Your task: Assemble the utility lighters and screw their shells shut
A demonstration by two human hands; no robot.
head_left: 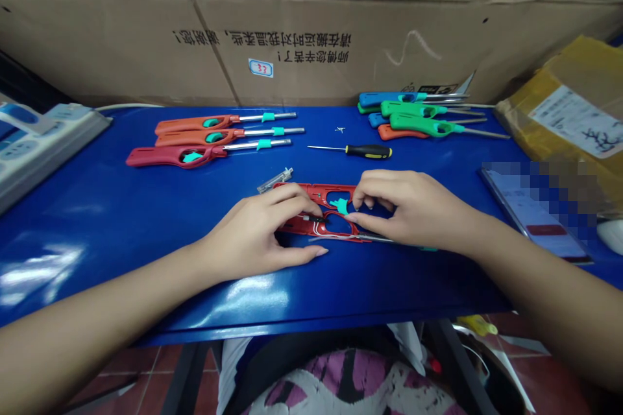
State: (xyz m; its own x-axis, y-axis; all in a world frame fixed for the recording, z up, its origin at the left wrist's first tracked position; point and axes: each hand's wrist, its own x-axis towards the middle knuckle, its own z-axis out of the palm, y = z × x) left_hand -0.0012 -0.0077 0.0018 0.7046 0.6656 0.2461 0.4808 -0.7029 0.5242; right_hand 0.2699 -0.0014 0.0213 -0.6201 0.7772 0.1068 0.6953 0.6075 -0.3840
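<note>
Two red halves of a long-nosed gas lighter casing lie side by side on the blue tabletop. My left hand point(265, 230) is closed around the handle of the nearer casing half point(296, 225), fingertips by a small black part with white wires and thumb along the near side. A metal tube extends right from this half, partly under my right hand point(409, 207). That hand is closed, pinching a green trigger point(339, 206) between thumb and fingers over the halves. The farther casing half point(316, 191) lies just behind. A clear fuel tank point(276, 179) rests beyond my left hand.
Three red and orange lighters point(189, 137) lie at the back left, several coloured ones point(413, 118) at the back right. Between are a screwdriver point(368, 151) and small screws point(339, 130). A power strip point(53, 142), phone point(530, 214), taped parcel point(569, 104) and large carton point(292, 19) surround them.
</note>
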